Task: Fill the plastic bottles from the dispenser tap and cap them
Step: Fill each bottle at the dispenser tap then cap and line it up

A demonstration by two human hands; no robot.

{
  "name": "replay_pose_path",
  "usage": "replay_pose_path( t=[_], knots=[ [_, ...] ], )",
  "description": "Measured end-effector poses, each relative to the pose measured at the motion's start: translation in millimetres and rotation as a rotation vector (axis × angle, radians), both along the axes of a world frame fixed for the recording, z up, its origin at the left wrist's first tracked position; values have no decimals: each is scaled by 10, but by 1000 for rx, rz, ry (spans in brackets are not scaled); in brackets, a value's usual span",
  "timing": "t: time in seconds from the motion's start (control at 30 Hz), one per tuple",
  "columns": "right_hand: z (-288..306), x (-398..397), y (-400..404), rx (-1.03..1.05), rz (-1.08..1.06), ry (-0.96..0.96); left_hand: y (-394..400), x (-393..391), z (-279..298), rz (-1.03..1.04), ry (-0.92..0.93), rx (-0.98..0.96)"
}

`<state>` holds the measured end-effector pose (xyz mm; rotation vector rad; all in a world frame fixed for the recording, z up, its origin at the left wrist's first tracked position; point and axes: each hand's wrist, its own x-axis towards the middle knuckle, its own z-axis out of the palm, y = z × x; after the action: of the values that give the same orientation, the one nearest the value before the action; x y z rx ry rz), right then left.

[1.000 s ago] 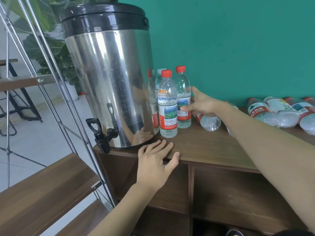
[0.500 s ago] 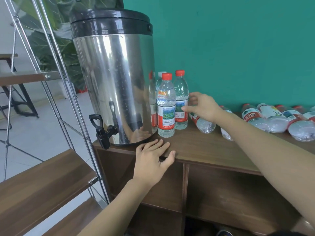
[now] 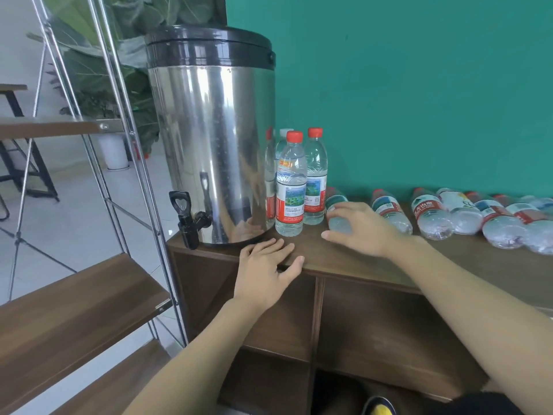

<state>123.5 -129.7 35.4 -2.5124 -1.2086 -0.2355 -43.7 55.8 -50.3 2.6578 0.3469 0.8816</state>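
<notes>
Bottles, upright group [image 3: 291,187]: several with red caps stand on the wooden surface [image 3: 359,259], just right of the dispenser [image 3: 215,139], touching or nearly touching its steel wall. Front one has a red and white label; at least one behind it shows a white cap. All capped, clear inside; fill level hard to read.

Lying bottle [image 3: 336,212]: on its side just right of the upright group, base toward the near edge. Right hand [image 3: 363,229] sits over its near end, fingers spread and loosely bent, thumb pointing left along the surface. Can't tell if the fingers actually touch it; no closed grip visible, hand reads as relaxed and holding nothing.

Row of lying bottles [image 3: 434,217]: further right along the green wall [image 3: 419,85], side by side, caps toward the wall, red labels mostly, running to the right edge of view.

Left hand [image 3: 269,265]: flat, palm down on the near edge of the surface, fingers straight, just in front of the dispenser base. No grip on anything.

Tap [image 3: 188,218]: black, handle upright, sticks out from the dispenser's lower left, overhanging the left end of the surface. Nothing under it.

Dispenser has a black lid. Surface is the top of a brown cabinet [image 3: 374,339] with open compartments below. Left: metal-framed shelf [image 3: 74,307] with wooden boards, plant [image 3: 119,55] behind it.
</notes>
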Motion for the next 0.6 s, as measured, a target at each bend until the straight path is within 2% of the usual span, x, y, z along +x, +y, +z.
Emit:
replay_pose_path(
  t=[0.33, 0.47, 0.6],
  knots=[
    [-380, -858, -365, 291, 41, -46, -63, -52, 48, 20, 39, 29],
    [-368, -985, -540, 362, 110, 1, -46, -72, 125, -45, -3, -81],
    [-354, -949, -697, 408, 103, 39, -212, -99, 395, -16, -194, -266]
  ],
)
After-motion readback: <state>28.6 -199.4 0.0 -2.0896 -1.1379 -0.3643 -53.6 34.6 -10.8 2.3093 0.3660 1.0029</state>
